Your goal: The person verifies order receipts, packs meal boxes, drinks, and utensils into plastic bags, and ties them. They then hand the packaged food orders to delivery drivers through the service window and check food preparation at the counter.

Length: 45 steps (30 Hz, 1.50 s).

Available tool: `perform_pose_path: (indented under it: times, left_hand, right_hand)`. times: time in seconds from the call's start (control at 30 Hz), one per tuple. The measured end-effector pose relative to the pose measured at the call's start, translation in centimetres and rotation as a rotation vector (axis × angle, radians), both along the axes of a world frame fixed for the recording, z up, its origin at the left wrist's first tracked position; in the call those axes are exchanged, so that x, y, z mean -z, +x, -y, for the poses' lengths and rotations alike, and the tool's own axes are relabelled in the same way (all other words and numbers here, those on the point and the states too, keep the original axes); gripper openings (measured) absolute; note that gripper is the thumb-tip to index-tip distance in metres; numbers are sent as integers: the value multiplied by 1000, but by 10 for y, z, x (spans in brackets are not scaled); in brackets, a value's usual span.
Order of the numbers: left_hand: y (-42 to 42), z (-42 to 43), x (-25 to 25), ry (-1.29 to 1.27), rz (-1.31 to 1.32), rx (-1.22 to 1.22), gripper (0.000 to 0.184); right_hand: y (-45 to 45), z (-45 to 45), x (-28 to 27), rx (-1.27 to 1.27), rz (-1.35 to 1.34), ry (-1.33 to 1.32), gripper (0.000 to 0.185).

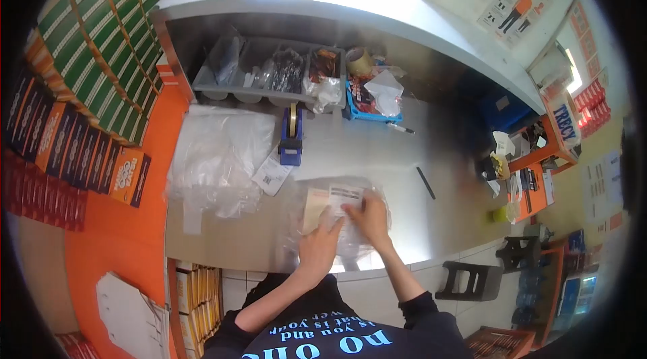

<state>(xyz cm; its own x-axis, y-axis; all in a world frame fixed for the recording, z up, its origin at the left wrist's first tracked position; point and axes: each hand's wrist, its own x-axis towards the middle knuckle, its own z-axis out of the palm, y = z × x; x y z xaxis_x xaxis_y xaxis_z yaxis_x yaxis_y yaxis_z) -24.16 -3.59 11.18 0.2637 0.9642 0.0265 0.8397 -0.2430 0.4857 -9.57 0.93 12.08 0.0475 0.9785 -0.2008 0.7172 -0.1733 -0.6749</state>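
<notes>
A clear plastic bag [296, 200] lies on the metal counter in front of me, with a printed white slip [346, 196] and a cream paper [315, 205] on or inside it. My left hand [321, 248] rests at the lower edge of the papers, fingers pointing forward; whether they pinch anything is hidden. At the slip's right side, my right hand [369, 219] has its thumb and fingers bent around the edge of the slip and bag. A blue tape dispenser [292, 136] stands beyond them, beside a printed receipt [272, 173].
Clear bags [219, 157] are piled at the left. A grey cutlery tray [253, 95] and a blue basket [367, 116] stand at the back. Right of centre lie a marker [401, 128] and a black stick-like object [426, 182]. Stacked boxes [94, 49] line the left.
</notes>
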Motion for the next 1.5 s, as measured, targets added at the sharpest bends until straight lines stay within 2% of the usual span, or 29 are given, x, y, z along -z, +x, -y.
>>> perform_pose_path:
  times: [0.03,0.07,0.13,0.17,0.27,0.3,0.37,0.43,0.5,0.53,0.57,0.6,0.67,0.73,0.8,0.87,0.9,0.93,0.97,1.0,1.07,1.1,1.17,1.2,1.27,1.33,1.4,1.47,1.5]
  left_hand:
    - [3,0,20,-51,49,-34,38]
    - [3,1,23,-27,49,-40,38]
    - [4,1,17,58,-27,-80,41]
    - [4,1,18,-35,49,-80,43]
    - [-12,-11,0,-182,144,23,41]
    - [-23,-25,-21,-173,135,20,41]
    - [-50,-40,-82,-272,578,23,39]
    - [-80,-43,-136,-271,498,7,41]
    - [-95,-57,-164,-213,434,-13,44]
    - [-101,-56,-167,-55,483,151,42]
    - [-106,-52,-169,89,533,318,41]
    - [-110,-47,-172,92,539,313,41]
    - [-115,-46,-178,351,1140,216,37]
    - [-121,-62,-179,334,1523,302,34]
    - [-130,-85,-179,233,1771,396,31]
    - [-142,-116,-173,106,1935,393,29]
    - [-149,-132,-167,75,1970,358,29]
    - [-155,-150,-162,96,1974,330,29]
    - [-155,-171,-160,296,1925,188,29]
    - [-165,-193,-146,373,1904,109,27]
    - [-215,-229,-89,314,1765,226,38]
    - [-232,-240,-71,144,1813,141,35]
    - [-258,-258,-48,-22,1558,-219,35]
    - [-263,-270,-42,-28,1559,-230,35]
    - [-269,-294,-33,-280,1281,-526,33]
    - [-272,-307,-21,-295,1278,-428,35]
    - [-276,-314,-9,-324,1262,-328,38]
    - [-282,-316,2,-87,758,-166,38]
    - [-284,-315,5,-85,770,-185,38]
  right_hand:
    - [-4,-3,0,88,254,257,44]
    - [-5,-5,3,84,252,281,44]
    - [-6,-2,9,-253,376,509,52]
    - [-9,-5,16,-416,444,503,52]
    - [12,-21,2,-518,633,300,52]
    - [20,-26,-26,-500,595,453,43]
    - [40,-33,-103,-964,909,-318,40]
    - [71,-40,-152,-1105,693,-570,40]
    - [68,-54,-214,-1085,471,-520,26]
    - [71,-58,-217,-1157,312,-404,22]
    - [63,-63,-214,-1126,213,-118,21]
    - [53,-72,-212,-1082,122,160,22]
    - [21,-134,-187,-903,234,488,28]
    - [-22,-222,-131,-875,145,321,26]
    - [-72,-303,-65,-688,205,146,27]
    - [-119,-358,-14,-390,475,284,29]
    - [-123,-381,17,-399,497,252,29]
    - [-130,-408,46,-279,633,755,28]
    - [-145,-423,57,-140,725,1260,27]
    - [-153,-428,69,-158,713,1242,27]
    - [-167,-417,38,-200,483,523,27]
    - [-171,-412,37,-332,281,802,25]
    - [-207,-424,54,-451,123,793,23]
    - [-229,-427,61,-549,-31,796,22]
    - [-284,-447,124,-542,159,779,22]
    - [-342,-477,182,-367,135,1137,22]
    - [-357,-488,184,-275,171,1067,22]
    - [-341,-494,165,-224,139,941,23]
    - [-320,-494,146,-206,88,901,23]
